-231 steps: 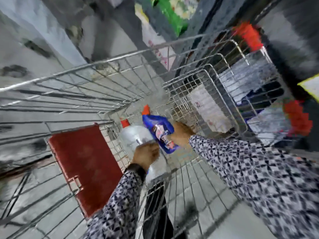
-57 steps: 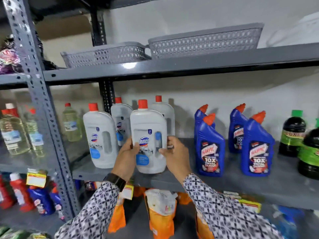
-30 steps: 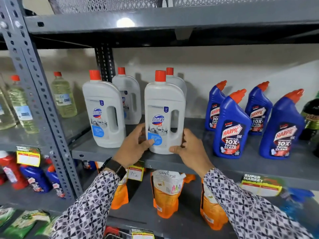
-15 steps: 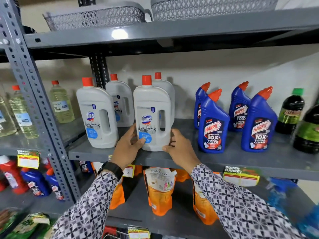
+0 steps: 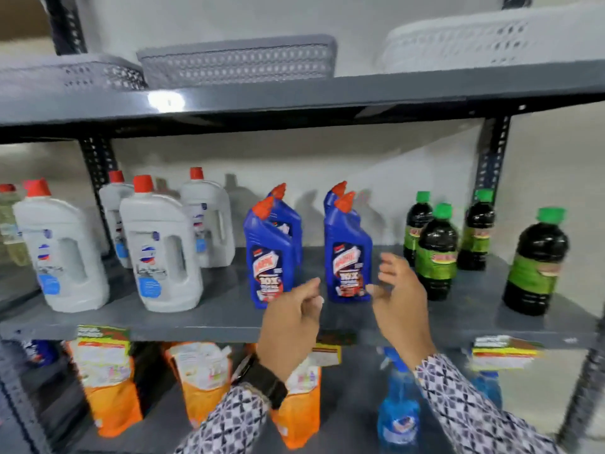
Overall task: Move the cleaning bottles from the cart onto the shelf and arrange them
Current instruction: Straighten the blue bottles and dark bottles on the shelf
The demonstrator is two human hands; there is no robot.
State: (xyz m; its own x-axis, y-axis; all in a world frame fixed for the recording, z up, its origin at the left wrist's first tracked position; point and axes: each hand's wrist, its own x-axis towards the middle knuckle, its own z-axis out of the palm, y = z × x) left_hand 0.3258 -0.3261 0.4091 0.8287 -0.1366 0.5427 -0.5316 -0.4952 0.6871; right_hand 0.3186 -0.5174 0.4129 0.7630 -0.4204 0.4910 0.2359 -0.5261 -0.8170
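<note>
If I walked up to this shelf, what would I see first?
Probably the two bare hands, left hand and right hand, open in front of the middle shelf and holding nothing. Right behind them stand bright blue bottles with orange caps. To their left are big white bottles with red caps, and to their right dark bottles with green caps.

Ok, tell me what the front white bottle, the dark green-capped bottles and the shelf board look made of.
Front white bottle: opaque, moulded plastic by the look, with a built-in handle hole and a slight sheen.
Dark green-capped bottles: probably clear glossy plastic holding dark liquid; highlights show on the shoulders.
Shelf board: likely grey painted metal, going by the perforated upright and the glare on the shelf above.
</note>
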